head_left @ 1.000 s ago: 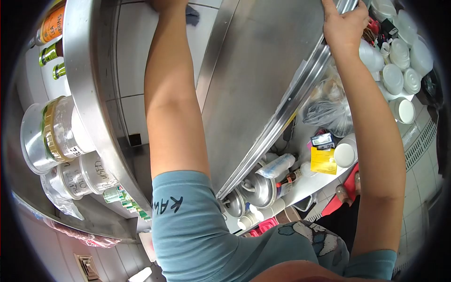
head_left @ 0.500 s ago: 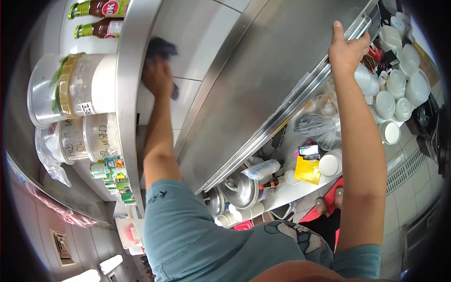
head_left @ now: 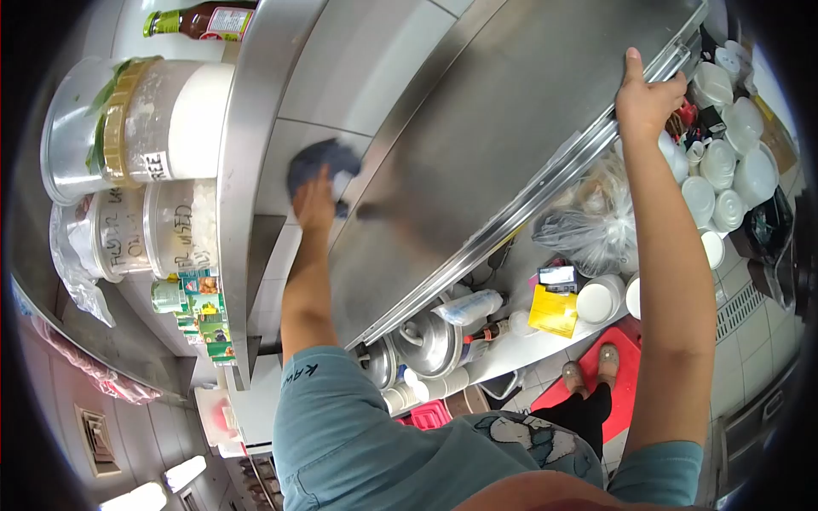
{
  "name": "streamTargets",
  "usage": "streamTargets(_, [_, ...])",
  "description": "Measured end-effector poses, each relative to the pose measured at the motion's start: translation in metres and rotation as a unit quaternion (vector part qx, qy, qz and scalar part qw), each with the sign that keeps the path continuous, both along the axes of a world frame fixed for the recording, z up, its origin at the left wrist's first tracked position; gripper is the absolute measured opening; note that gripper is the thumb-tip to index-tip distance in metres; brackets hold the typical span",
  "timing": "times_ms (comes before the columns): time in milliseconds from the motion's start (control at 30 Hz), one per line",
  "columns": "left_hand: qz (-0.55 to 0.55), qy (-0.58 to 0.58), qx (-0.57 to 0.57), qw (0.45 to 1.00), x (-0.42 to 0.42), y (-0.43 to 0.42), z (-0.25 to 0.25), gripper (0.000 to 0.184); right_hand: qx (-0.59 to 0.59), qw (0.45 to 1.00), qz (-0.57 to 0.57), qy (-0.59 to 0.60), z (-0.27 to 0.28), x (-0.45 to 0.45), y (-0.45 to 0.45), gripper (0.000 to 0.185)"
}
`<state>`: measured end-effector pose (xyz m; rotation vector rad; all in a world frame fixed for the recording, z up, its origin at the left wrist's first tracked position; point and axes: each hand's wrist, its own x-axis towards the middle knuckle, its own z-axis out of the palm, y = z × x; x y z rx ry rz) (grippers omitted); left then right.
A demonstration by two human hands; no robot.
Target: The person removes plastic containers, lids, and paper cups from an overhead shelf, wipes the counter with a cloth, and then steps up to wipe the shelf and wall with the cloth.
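Observation:
My left hand presses a dark blue-grey cloth against the light wall tiles, just under the shelf; its fingers are partly blurred. My right hand grips the long shiny rail at the front edge of the stainless steel counter, thumb stretched along the top. The counter surface lies between my two hands and carries a dark, blurred reflection of my left arm.
A metal shelf holds a large clear tub, marked containers and a sauce bottle. Below the counter, a lower shelf holds lidded pots, a plastic bag, a yellow box and several white tubs.
My left hand and the cloth have moved along the wall tiles, away from the shelf and closer to the counter's back edge. The right hand keeps its grip while the view shifts slightly.

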<state>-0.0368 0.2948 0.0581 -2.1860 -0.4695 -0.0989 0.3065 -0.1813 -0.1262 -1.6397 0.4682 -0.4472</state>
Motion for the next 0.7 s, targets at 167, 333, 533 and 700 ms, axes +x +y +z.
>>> streamTargets(167, [-0.199,-0.295,0.103,0.929,0.124,0.017,0.025,0.056,-0.002,1.000,-0.002,-0.016,0.003,-0.003,0.000,0.107])
streamTargets(333, [-0.315,-0.241,0.035,0.918,0.301,-0.131,0.039,0.041,0.024,1.000,0.010,-0.007,0.005,-0.003,-0.002,0.106])
streamTargets(533, [-0.324,0.021,-0.083,0.942,0.290,-0.136,-0.044,0.055,0.000,1.000,0.024,0.001,-0.002,-0.001,-0.004,0.108])
streamTargets(700, [-0.252,0.096,-0.072,0.960,0.161,-0.093,-0.042,0.054,0.007,1.000,0.024,0.002,-0.001,0.002,-0.005,0.108])
